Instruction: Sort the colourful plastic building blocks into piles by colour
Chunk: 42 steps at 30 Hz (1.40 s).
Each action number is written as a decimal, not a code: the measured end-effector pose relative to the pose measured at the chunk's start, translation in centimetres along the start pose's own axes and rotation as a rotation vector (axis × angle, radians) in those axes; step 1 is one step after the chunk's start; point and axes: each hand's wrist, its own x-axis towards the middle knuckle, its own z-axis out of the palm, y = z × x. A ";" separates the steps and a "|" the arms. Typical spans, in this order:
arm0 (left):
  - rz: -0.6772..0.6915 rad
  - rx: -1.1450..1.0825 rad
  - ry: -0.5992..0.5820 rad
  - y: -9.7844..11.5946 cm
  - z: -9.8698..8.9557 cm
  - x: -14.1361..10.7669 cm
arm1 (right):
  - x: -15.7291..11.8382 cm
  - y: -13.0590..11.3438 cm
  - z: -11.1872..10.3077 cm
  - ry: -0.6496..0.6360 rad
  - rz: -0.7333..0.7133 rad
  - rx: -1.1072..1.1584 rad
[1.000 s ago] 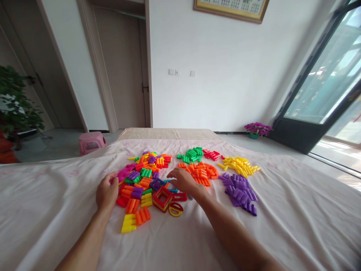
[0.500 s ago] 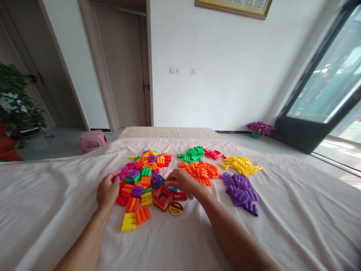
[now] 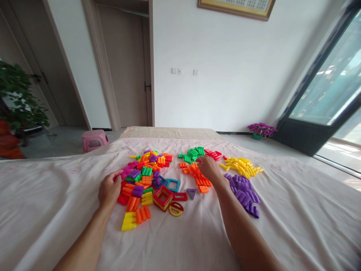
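Note:
My left hand (image 3: 109,188) is at the left edge of a mixed heap of coloured toy pieces (image 3: 146,180), its fingers closed on a pink piece (image 3: 128,170). My right hand (image 3: 210,169) is over the orange pile (image 3: 197,175), fingers bent downward; whatever its fingertips hold is too small to make out. Just beyond that hand lie a green pile (image 3: 194,153) and a red group (image 3: 213,154). Between my hands are a red square frame (image 3: 163,197), a light blue square (image 3: 172,185), a purple triangle (image 3: 191,193) and a red and yellow half-round piece (image 3: 176,209).
A yellow pile (image 3: 241,166) and a purple pile (image 3: 242,192) lie to the right on the pale cloth (image 3: 180,241). Beyond the table stand a pink stool (image 3: 95,140), a leafy plant (image 3: 19,98) and purple flowers (image 3: 262,130).
My right hand has moved right, from the square frames to the orange pile, uncovering the light blue square and purple triangle. My left hand has stayed by the pink piece.

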 end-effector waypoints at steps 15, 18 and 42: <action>0.065 -0.030 0.027 0.0 0.1 -0.1 | -1.9 -8.9 7.8 -0.131 -0.916 0.522; 0.070 -0.028 0.030 0.0 0.1 -0.1 | -1.6 -8.8 7.9 -0.133 -0.899 0.520; -0.007 0.041 -0.031 -0.1 -0.1 0.1 | -1.1 3.0 -4.7 -0.035 0.151 -0.037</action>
